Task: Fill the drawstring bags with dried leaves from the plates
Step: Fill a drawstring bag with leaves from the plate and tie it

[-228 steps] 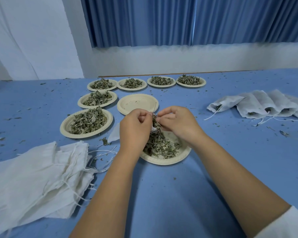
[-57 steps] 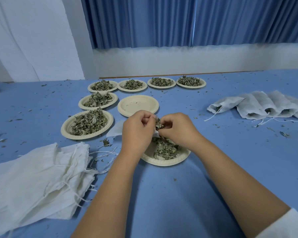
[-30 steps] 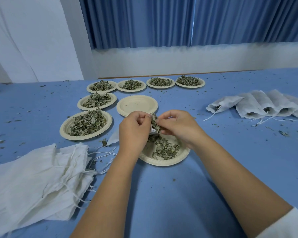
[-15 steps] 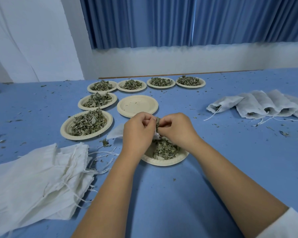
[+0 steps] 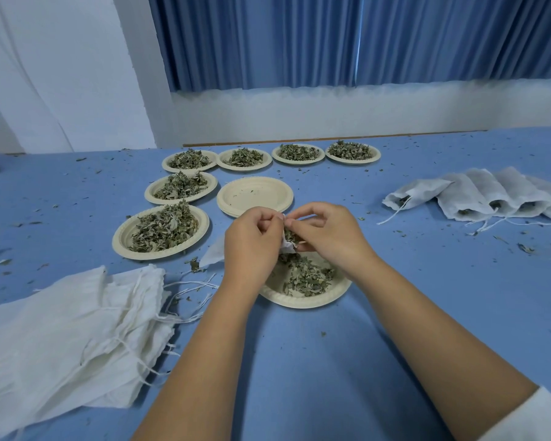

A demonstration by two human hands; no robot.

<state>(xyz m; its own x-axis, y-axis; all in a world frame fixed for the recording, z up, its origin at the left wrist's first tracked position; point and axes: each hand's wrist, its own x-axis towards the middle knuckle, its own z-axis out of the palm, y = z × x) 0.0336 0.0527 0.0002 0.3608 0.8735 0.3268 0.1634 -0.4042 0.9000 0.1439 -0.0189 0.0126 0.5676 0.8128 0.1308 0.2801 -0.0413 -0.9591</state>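
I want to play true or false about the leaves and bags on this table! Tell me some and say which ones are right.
1. The left hand and the right hand both pinch a small white bag over the nearest plate. True.
2. The plate just behind the hands is heaped with leaves. False: that middle plate holds only a few crumbs.
3. Four plates of dried leaves stand in the back row. True.
4. The filled bags lie on the person's left. False: the filled bags lie on the right, and the flat empty bags are piled on the left.
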